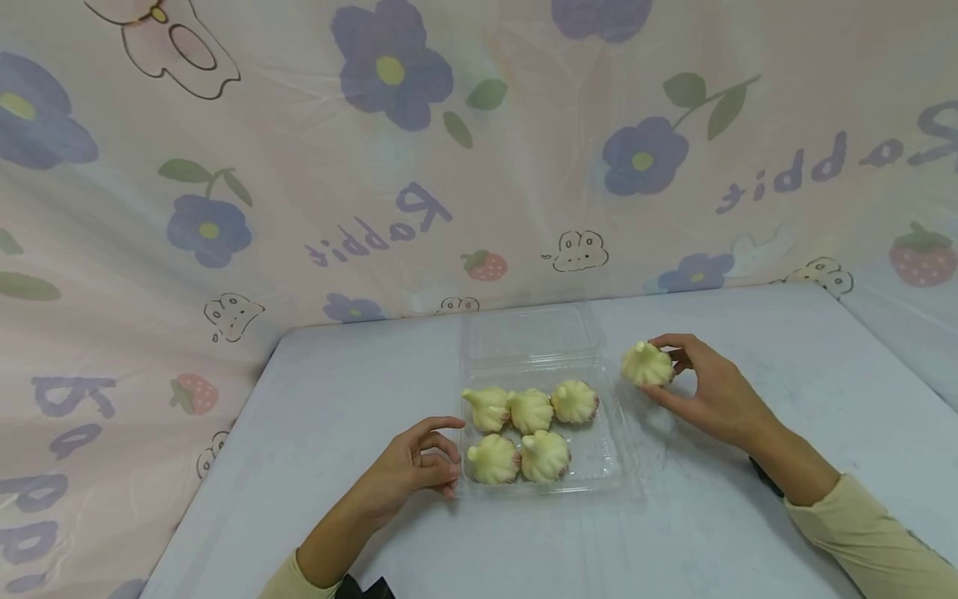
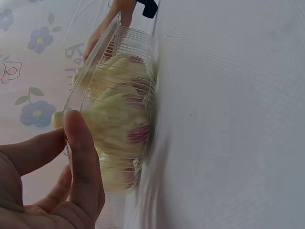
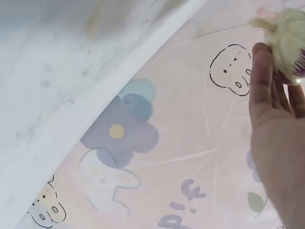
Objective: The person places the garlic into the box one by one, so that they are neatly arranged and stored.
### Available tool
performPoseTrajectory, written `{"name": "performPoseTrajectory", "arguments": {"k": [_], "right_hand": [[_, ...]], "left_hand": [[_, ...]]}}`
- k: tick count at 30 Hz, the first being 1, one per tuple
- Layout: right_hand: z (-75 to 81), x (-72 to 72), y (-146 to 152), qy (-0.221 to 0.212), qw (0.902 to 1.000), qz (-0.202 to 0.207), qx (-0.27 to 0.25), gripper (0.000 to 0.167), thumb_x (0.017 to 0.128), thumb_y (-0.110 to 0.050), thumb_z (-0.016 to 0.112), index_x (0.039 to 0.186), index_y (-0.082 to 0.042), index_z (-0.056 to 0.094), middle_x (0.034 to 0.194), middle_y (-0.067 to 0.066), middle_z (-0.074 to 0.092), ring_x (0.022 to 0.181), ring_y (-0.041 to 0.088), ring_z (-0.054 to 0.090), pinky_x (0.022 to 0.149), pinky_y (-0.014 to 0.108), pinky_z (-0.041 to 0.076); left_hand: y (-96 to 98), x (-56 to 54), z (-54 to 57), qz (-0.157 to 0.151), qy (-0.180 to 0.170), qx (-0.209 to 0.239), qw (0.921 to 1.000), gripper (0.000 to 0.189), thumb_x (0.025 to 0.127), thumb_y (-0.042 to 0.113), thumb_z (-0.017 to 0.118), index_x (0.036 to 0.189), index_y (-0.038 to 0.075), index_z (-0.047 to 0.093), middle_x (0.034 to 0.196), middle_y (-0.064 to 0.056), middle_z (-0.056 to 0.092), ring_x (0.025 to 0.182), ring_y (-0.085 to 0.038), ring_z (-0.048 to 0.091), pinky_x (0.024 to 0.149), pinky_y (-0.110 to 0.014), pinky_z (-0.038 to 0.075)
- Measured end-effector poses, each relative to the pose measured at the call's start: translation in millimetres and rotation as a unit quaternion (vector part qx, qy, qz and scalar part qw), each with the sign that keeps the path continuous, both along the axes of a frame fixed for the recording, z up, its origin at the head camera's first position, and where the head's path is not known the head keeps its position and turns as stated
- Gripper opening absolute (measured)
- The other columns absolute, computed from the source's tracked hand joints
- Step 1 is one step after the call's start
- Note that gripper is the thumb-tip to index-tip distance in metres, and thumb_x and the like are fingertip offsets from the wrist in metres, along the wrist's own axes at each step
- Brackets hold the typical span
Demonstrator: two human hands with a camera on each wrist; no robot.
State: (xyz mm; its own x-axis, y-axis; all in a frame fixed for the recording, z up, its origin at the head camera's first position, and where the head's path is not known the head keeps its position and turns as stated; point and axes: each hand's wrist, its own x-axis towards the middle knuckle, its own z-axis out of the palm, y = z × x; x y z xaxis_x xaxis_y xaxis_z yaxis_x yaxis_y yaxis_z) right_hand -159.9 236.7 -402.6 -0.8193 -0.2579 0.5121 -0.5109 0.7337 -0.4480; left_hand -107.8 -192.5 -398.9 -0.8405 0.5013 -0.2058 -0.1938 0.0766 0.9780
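Note:
A clear plastic clamshell box (image 1: 599,449) stands on the table with its lid folded back, holding several pale garlic bulbs (image 1: 545,456) in two rows. At the box's left side my left hand (image 1: 419,462) pinches the rim between thumb and finger. The left wrist view shows the ribbed wall (image 2: 136,36) and the garlic's purple-streaked bases behind it. My right hand (image 1: 711,395) grips another garlic bulb (image 1: 647,364) by fingertips and thumb, to the right of the box. In the right wrist view that bulb (image 3: 289,40) is partly cut off by the frame edge.
The box's lid (image 1: 531,333) lies open toward the back. A white-covered table (image 1: 359,374) spreads around the box, bounded by a pink curtain (image 1: 509,166) printed with flowers and rabbits. A dark strap device (image 1: 365,589) sits at the left wrist.

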Motion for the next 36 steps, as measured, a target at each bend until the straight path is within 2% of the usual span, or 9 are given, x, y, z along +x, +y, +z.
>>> {"name": "performPoseTrajectory", "arguments": {"k": [4,8,13,21,26,31,36], "right_hand": [[1.3,3.2,-3.0,-0.002,0.9996,0.005,-0.028,0.067,0.078,-0.016,0.085,0.136,-0.013,0.052,0.125,0.003,0.062,0.096,-0.012,0.056,0.084,0.005,0.043],[0.7,4.1,-6.4,0.006,0.9986,0.031,-0.043,0.070,0.077,-0.011,0.085,0.139,-0.016,0.052,0.127,0.002,0.061,0.100,-0.014,0.056,0.090,-0.001,0.039],[-1.7,4.1,-8.8,0.011,0.9980,0.058,-0.021,0.070,0.075,-0.011,0.086,0.137,-0.016,0.053,0.121,-0.001,0.064,0.098,-0.007,0.059,0.090,0.001,0.041],[-1.2,6.0,-6.5,0.024,0.9988,0.042,0.002,0.069,0.071,-0.016,0.090,0.132,-0.015,0.058,0.107,-0.003,0.069,0.085,0.002,0.057,0.072,0.018,0.046],[-0.3,4.5,-4.4,0.029,0.9979,0.057,-0.002,0.073,0.070,-0.015,0.090,0.134,-0.018,0.058,0.107,-0.006,0.067,0.085,0.000,0.055,0.073,0.016,0.045],[-0.2,2.8,-4.0,0.054,0.9949,0.085,0.004,0.080,0.066,-0.011,0.092,0.137,-0.017,0.056,0.113,-0.010,0.065,0.087,-0.002,0.055,0.077,0.011,0.045],[-1.6,-0.8,-1.9,0.069,0.9877,0.141,0.005,0.083,0.064,0.000,0.088,0.139,-0.008,0.054,0.125,0.000,0.062,0.097,-0.002,0.055,0.084,0.007,0.044]], "left_hand": [[-0.1,0.2,-0.3,0.000,0.003,0.000,1.0000,0.068,0.092,0.004,0.068,0.149,-0.001,0.032,0.103,-0.004,0.055,0.077,-0.010,0.067,0.070,-0.027,0.062],[-0.6,0.6,-0.6,0.001,0.003,0.000,1.0000,0.067,0.092,0.003,0.068,0.149,0.000,0.033,0.103,-0.004,0.055,0.077,-0.010,0.067,0.070,-0.027,0.061],[-2.8,2.0,-2.2,0.005,0.000,-0.003,1.0000,0.068,0.091,0.004,0.069,0.149,0.000,0.033,0.103,-0.003,0.056,0.077,-0.010,0.067,0.070,-0.027,0.061],[-2.3,-0.3,-3.2,0.000,-0.001,-0.003,1.0000,0.067,0.092,0.003,0.067,0.150,0.003,0.033,0.104,-0.003,0.055,0.075,-0.011,0.067,0.070,-0.027,0.061],[-1.3,-2.0,-3.1,0.000,0.000,-0.004,1.0000,0.066,0.093,0.004,0.067,0.150,0.004,0.034,0.104,-0.003,0.055,0.074,-0.011,0.068,0.070,-0.027,0.061],[-1.3,-1.1,-3.0,0.004,-0.005,-0.006,1.0000,0.066,0.093,0.004,0.067,0.150,0.004,0.034,0.104,-0.003,0.055,0.075,-0.011,0.067,0.070,-0.027,0.061],[-1.0,-0.7,-2.6,0.004,-0.006,-0.005,1.0000,0.066,0.093,0.003,0.067,0.150,0.004,0.034,0.104,-0.003,0.055,0.074,-0.010,0.067,0.070,-0.027,0.061]]}}
